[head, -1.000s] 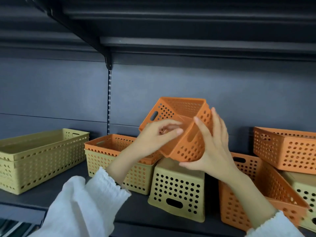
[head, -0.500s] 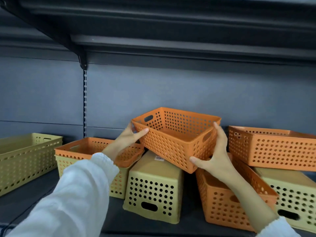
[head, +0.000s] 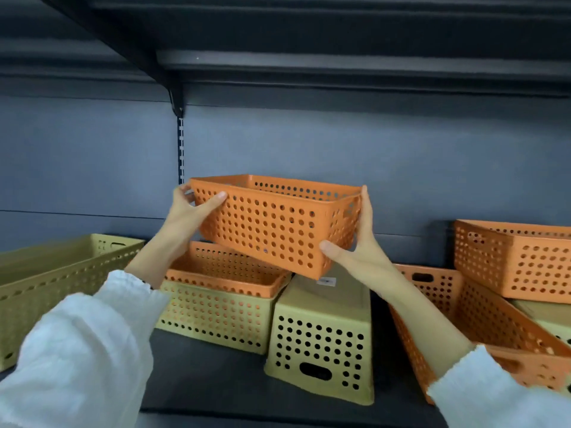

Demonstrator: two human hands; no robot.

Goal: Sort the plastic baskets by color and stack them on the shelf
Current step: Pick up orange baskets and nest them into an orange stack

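Note:
I hold an orange perforated basket upright in the air with both hands. My left hand grips its left end and my right hand grips its right end. It hangs just above another orange basket that is nested in a yellow basket on the dark shelf. An upturned yellow basket lies right of that pair.
A long yellow basket stack stands at the far left. On the right, a tilted orange basket leans under another orange basket, with a yellow basket beneath. An upper shelf overhangs closely.
The held orange basket was tipped on its side, then turned upright and level. It has moved left, over the orange basket nested in the yellow one.

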